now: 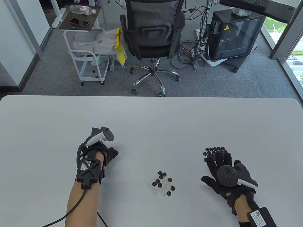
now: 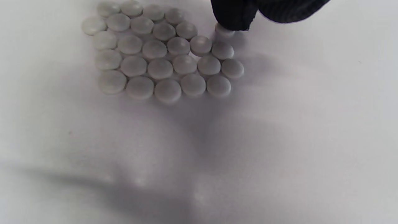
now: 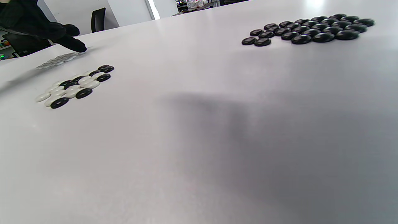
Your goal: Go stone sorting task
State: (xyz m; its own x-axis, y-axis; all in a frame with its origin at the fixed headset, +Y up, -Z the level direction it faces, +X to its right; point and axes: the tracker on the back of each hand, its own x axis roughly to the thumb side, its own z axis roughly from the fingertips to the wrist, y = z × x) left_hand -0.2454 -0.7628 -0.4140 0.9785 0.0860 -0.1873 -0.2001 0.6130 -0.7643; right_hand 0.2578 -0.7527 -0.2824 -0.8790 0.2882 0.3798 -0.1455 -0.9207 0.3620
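Table view first: a mixed pile (image 1: 161,183) of black and white stones sits on the white table (image 1: 151,118), and that pile is our landmark. Left of the pile, the left hand (image 1: 105,153) is down over the white stones (image 2: 161,53), knuckles up. From the left wrist view those white stones lie packed flat in neat rows, and a gloved fingertip (image 2: 233,17) is pressing on one white stone (image 2: 224,31) at the edge of the group; whether a thumb pinches it as well, I cannot tell. Right of the pile, the right hand (image 1: 220,170) is spread wide, fingers straight, holding nothing, its fingertips reaching over the near edge of the black stones (image 3: 307,29). Those black stones cluster tight, well apart from the pile.
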